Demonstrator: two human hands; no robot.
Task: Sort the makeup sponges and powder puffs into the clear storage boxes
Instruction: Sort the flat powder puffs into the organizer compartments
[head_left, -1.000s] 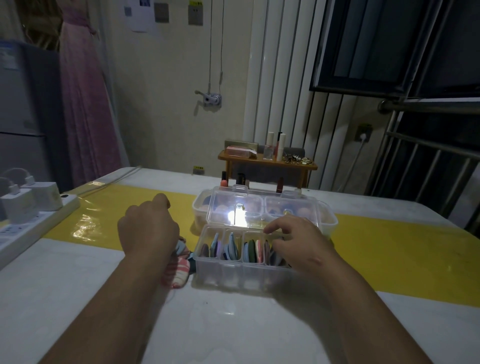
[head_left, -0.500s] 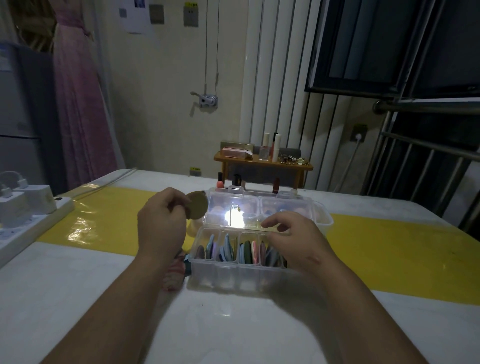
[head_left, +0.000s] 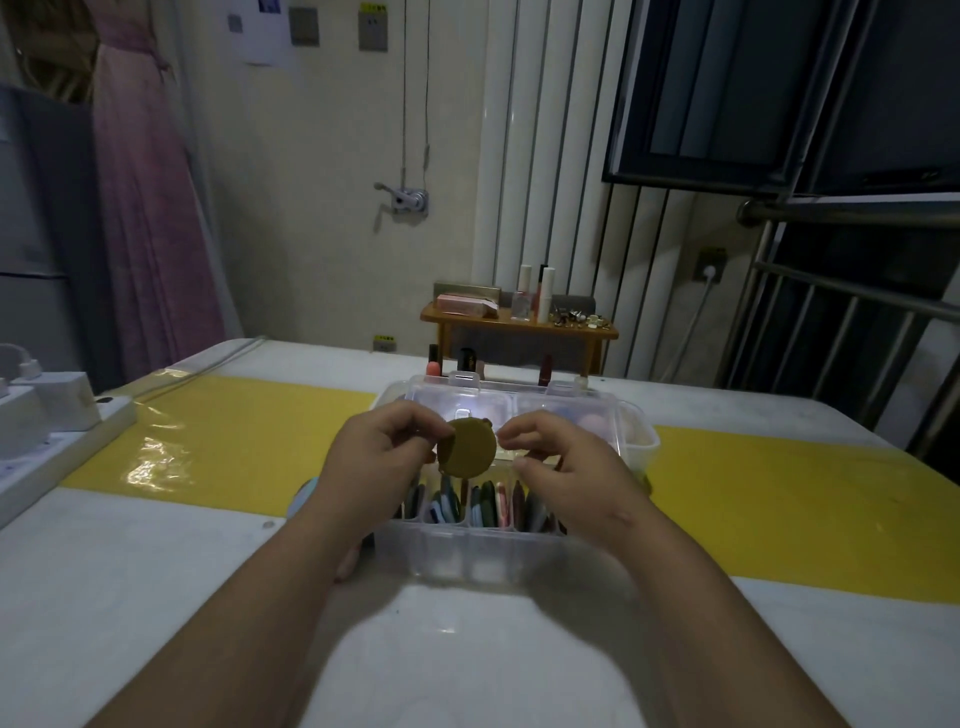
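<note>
The left hand (head_left: 374, 462) has carried a round olive powder puff (head_left: 466, 448) from beside the near clear box (head_left: 467, 551) to above it, fingers pinching its edge. The right hand (head_left: 566, 467) has lifted alongside, fingers curled, empty. Flat puffs (head_left: 488, 504) stand upright in the box's compartments on the counter (head_left: 208, 597); the far box (head_left: 631, 436) holds pink sponges (head_left: 592, 420).

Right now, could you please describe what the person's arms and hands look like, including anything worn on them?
Both forearms are bare as far as the frame shows: no sleeves are visible. The left hand and right hand carry no gloves, and I see no rings, watch or bracelet. The light is dim, so small details may be missed.
</note>
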